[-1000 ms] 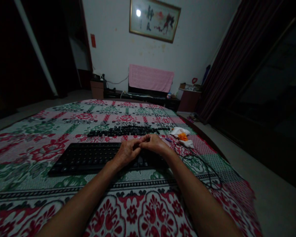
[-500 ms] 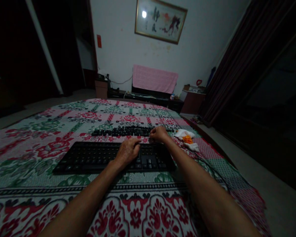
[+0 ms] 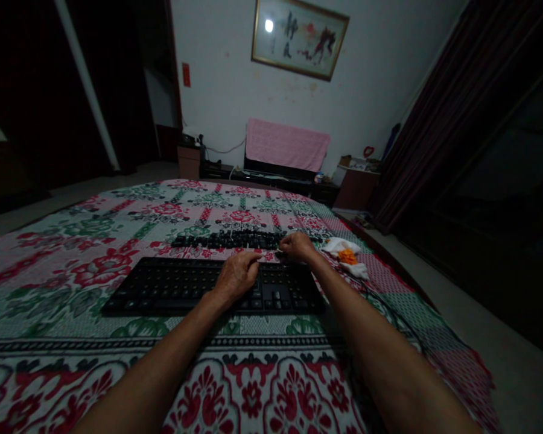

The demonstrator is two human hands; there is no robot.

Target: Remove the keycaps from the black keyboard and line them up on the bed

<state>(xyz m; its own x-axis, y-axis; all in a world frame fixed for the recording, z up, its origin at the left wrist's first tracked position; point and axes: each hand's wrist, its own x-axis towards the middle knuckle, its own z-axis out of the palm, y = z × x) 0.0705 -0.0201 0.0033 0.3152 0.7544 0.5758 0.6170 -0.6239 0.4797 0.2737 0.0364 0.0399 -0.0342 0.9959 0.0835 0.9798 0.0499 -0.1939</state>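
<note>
A black keyboard [image 3: 172, 286] lies across the patterned cloth, many of its key positions bare of caps. My left hand [image 3: 239, 276] rests on its middle, thumb and index finger apart, the index pointing right. Beyond the keyboard's far edge, my right hand [image 3: 297, 246] is closed in a pinch. Something small and dark shows under its fingertips, too dim to name. Just past both hands stretches a long cluster of loose black keycaps [image 3: 226, 240], its right end partly behind my right hand.
A crumpled white and orange cloth [image 3: 347, 257] lies right of my right hand. A dark cable [image 3: 391, 310] runs along the right side of the patterned cloth [image 3: 95, 265]. Farther off stand a low cabinet and a screen under a pink towel [image 3: 286, 144].
The view has shifted slightly, moving the scene a little to the right. My left hand stays on the keyboard; my right hand keeps its pinch near the keycaps.
</note>
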